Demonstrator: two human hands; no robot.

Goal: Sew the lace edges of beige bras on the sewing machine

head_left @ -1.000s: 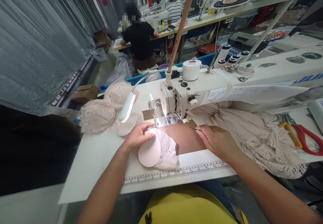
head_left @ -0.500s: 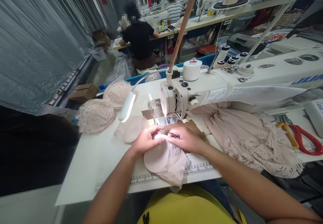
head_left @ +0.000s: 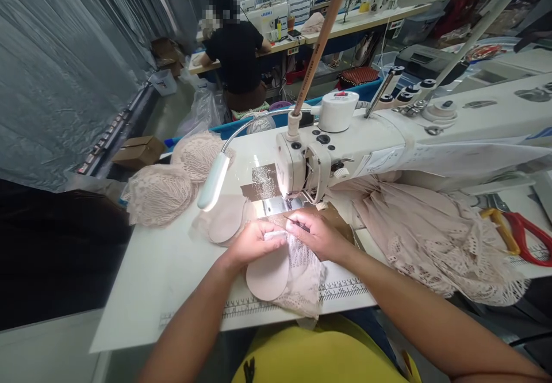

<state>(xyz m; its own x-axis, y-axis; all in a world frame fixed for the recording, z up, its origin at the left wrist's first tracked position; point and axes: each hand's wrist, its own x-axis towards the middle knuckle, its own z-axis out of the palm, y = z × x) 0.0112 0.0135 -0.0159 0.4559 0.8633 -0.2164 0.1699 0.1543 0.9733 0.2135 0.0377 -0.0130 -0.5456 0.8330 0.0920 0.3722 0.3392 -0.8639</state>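
A smooth pale pink bra cup [head_left: 268,276] lies on the white sewing table with beige lace [head_left: 305,276] joined or laid along its right side. My left hand [head_left: 254,244] pinches the top edge of this cup piece between thumb and fingers. Close beside it, my right hand [head_left: 318,237] is closed around a thin dark pointed tool [head_left: 298,223], whose tip points left, and its fingertips meet the lace edge. Just beyond both hands stands the sewing machine head [head_left: 297,161], its needle area lit. Whether the right fingertips also grip the lace is hidden.
A lamp [head_left: 214,183] on a bent neck hangs left of the machine. Lace cups [head_left: 161,195] and another cup piece [head_left: 225,222] lie to the left. Gathered beige fabric [head_left: 414,222] and red-handled scissors [head_left: 528,239] are at right. A co-worker [head_left: 235,61] sits ahead.
My right hand has turned slightly, and the dark tool now shows more, pointing up and left. The left fingers have closed lower on the cup's edge. The camera view has shifted slightly.
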